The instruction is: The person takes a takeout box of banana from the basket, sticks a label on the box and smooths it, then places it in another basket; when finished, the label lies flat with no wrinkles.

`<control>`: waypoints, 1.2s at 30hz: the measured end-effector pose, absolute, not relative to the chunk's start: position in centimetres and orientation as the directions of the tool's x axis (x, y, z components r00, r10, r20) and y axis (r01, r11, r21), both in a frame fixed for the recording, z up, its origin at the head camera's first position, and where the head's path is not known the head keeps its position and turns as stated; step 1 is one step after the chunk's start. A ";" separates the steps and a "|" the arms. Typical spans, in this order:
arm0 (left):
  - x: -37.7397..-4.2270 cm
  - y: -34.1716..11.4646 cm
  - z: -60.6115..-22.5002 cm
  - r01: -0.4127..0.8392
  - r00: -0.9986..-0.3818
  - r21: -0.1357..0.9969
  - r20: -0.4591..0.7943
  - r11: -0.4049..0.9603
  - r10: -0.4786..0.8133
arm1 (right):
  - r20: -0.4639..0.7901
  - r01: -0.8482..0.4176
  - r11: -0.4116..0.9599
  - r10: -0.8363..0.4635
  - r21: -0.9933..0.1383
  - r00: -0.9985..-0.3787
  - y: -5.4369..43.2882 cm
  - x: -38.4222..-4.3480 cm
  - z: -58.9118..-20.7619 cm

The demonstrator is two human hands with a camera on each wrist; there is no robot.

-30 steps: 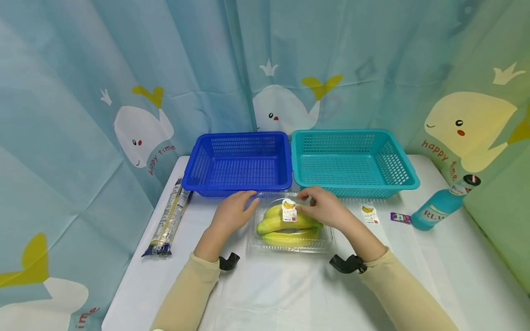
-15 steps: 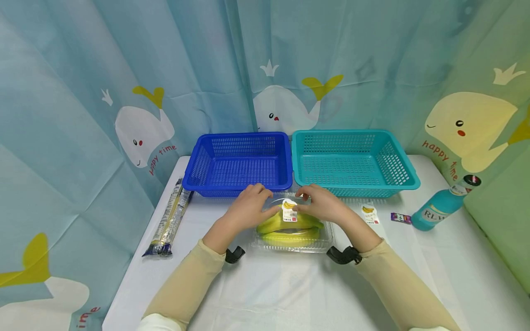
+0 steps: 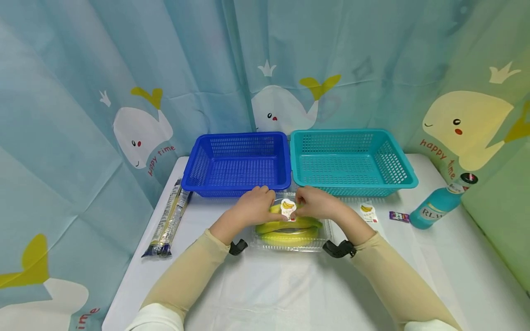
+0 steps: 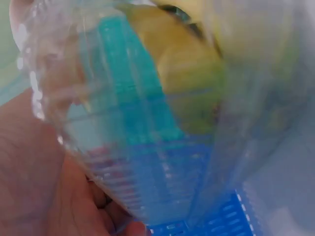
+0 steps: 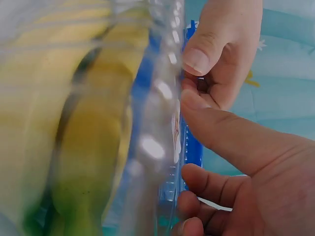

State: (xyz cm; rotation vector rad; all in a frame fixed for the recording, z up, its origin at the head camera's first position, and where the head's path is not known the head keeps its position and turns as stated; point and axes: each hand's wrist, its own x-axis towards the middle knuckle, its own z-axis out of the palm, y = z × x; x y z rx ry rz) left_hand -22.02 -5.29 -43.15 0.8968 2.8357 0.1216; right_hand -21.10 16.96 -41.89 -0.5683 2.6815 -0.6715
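Note:
A clear plastic box point(image 3: 328, 235) with bananas point(image 3: 285, 238) inside sits in front of me, a white banana sticker point(image 3: 288, 208) on its lid. My left hand point(image 3: 256, 206) is over the lid's left part, its thumb reaching the sticker's left edge. From the other side, my right hand point(image 3: 318, 203) holds its thumb at the sticker's right edge. In the right wrist view both thumbs touch or nearly touch the lid; the right hand's fingers point(image 5: 209, 182) bend loosely, with a gap to the thumb. Through the box, the left wrist view shows the left hand point(image 4: 74, 196) blurred, its fingers bent.
A blue basket point(image 3: 236, 187) and a teal basket point(image 3: 356, 187) stand behind the box. To the right lie another banana sticker point(image 3: 367, 213) and a small purple packet point(image 3: 399, 216), beside a blue bottle point(image 3: 434, 209). A long foil packet point(image 3: 167, 220) lies left.
My left hand has moved right, from the lid's left edge to the sticker. My right hand has shifted slightly, its thumb staying by the sticker. The box has hardly moved.

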 end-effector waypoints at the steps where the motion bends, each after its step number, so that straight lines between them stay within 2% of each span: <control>1: -22.1 -5.2 -43.1 0.562 -0.806 0.124 -0.137 0.818 0.575 | -0.215 -0.299 0.815 -0.450 -0.497 -0.867 16.9 -21.2 -41.9; 10: -22.3 -4.7 -43.1 0.550 -0.814 0.081 -0.173 0.831 0.555 | -0.273 -0.292 0.854 -0.432 -0.431 -0.859 16.5 -21.3 -41.8; 27: -22.8 -3.6 -41.7 0.526 -0.810 0.013 -0.295 0.850 0.506 | -0.309 -0.334 0.854 -0.468 -0.398 -0.828 16.2 -22.2 -41.4; 36: -22.6 -3.5 -41.6 0.519 -0.815 0.013 -0.293 0.854 0.500 | -0.355 -0.310 0.862 -0.458 -0.400 -0.815 15.8 -22.5 -40.9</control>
